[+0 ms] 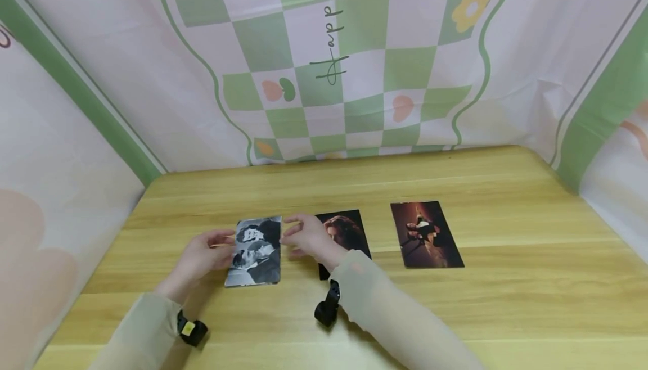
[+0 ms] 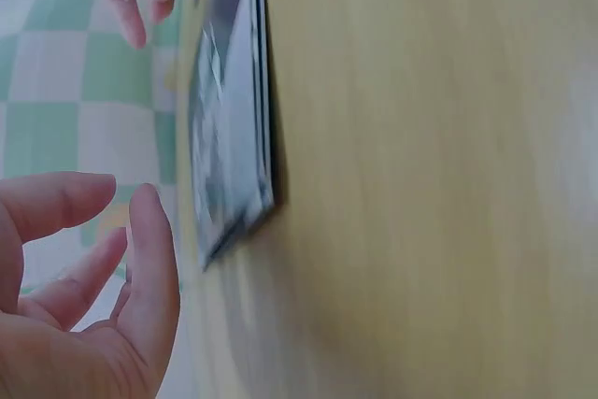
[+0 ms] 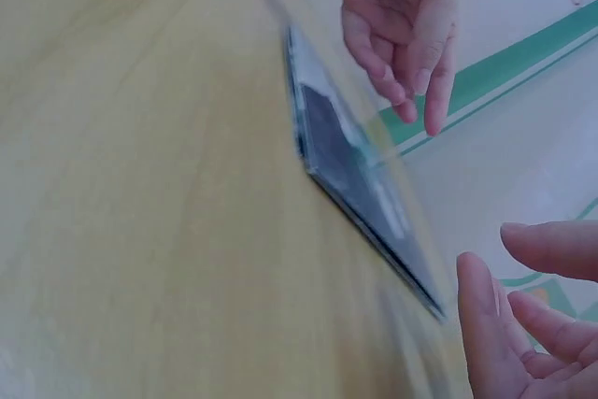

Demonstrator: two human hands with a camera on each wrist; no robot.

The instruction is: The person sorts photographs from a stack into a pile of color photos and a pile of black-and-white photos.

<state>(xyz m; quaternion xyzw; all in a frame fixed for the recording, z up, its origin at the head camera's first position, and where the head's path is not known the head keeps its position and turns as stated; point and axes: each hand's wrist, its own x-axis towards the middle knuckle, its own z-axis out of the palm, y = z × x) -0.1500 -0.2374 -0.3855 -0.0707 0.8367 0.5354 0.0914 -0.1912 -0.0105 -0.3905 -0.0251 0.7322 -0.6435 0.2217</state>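
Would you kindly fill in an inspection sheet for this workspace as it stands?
Surface: pale wooden table, bare grain in front.
Job's things: black-and-white photo lying flat between both hands.
Clutter: dark portrait photo, partly behind the right hand; reddish stage photo lying apart to the right.
Grips: left hand and right hand flank the photo, fingers relaxed; contact unclear.
Cables: nothing seen; black wrist cameras on both sleeves.
Surroundings: pink and green checked cloth hung behind and at both sides.

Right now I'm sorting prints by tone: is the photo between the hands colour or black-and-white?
Black-and-white photo; head view shows it best.
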